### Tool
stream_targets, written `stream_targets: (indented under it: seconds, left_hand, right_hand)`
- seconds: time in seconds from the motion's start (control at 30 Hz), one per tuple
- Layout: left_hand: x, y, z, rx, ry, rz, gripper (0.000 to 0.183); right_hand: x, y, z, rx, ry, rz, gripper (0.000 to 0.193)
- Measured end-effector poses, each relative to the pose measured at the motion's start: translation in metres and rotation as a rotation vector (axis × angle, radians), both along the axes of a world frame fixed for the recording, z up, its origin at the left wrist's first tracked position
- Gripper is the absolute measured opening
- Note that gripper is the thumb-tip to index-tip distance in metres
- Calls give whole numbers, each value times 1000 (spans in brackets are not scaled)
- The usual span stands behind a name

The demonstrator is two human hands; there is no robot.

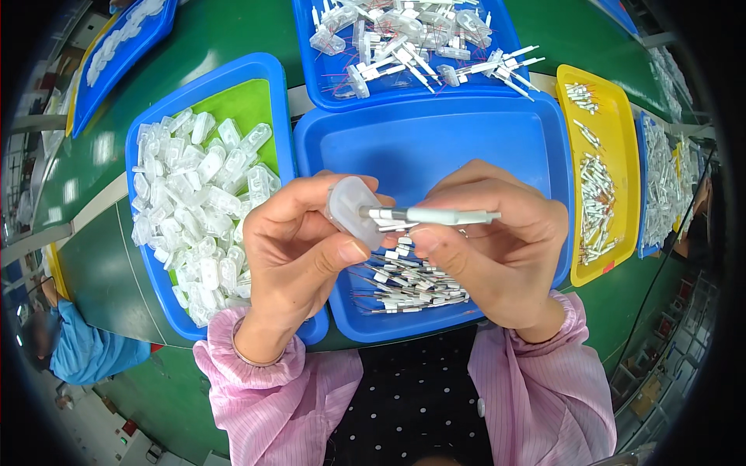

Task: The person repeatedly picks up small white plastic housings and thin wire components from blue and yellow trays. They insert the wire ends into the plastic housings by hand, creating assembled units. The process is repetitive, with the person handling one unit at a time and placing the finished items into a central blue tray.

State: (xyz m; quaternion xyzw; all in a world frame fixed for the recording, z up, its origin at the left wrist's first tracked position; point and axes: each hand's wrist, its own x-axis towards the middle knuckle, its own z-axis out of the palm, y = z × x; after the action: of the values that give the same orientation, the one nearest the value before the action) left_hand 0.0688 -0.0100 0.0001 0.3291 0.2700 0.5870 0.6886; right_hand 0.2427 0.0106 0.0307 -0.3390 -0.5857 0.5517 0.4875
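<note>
My left hand [284, 248] pinches a cloudy, translucent plastic housing [351, 203] between thumb and fingers, tilted with its wide face up. A thin metal rod with a white sleeve [447, 216] sticks out of the housing toward the right. My right hand [505, 248] has its thumb and fingers closed around this white-sleeved rod. More slim white pieces show just under it, partly hidden by my fingers. Below both hands, several similar white-sleeved rods [420, 283] lie in the near part of a blue tray [435, 136].
On the left, a blue tray [278, 93] with a green liner holds a heap of clear plastic housings [194, 179]. A far blue tray [311, 81] holds housings joined with white rods and red wires. At right stands a yellow tray [622, 116] of small white parts. Another person's blue sleeve [93, 346] shows far left.
</note>
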Motion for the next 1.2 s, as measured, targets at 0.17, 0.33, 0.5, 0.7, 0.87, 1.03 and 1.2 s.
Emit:
stream_targets:
  seconds: [0.17, 0.33, 0.5, 0.7, 0.87, 1.03, 1.2]
  left_hand:
    - [2, 2, -10, 14, -100, -4, 33]
    - [3, 1, -14, 202, 199, 126, 32]
    - [3, 2, -12, 117, 68, 14, 35]
    - [-11, 23, 1, 279, 884, 347, 36]
    - [-51, 48, -13, 561, 1981, 614, 28]
    - [-59, 54, -30, 505, 1997, 446, 28]
    - [-48, 58, -20, 576, 1777, 669, 32]
  right_hand:
    - [-7, -7, -6, -43, -10, -60, 17]
    - [-14, -5, -13, 253, -210, -165, 18]
    - [-14, -4, -21, 125, -1, -148, 16]
    - [10, 27, -5, 231, -297, -122, 8]
    - [41, 135, 25, 393, -788, -137, 9]
    - [-2, 185, 57, 359, -1137, -168, 25]
    - [29, 141, 14, 1271, -1233, -255, 11]
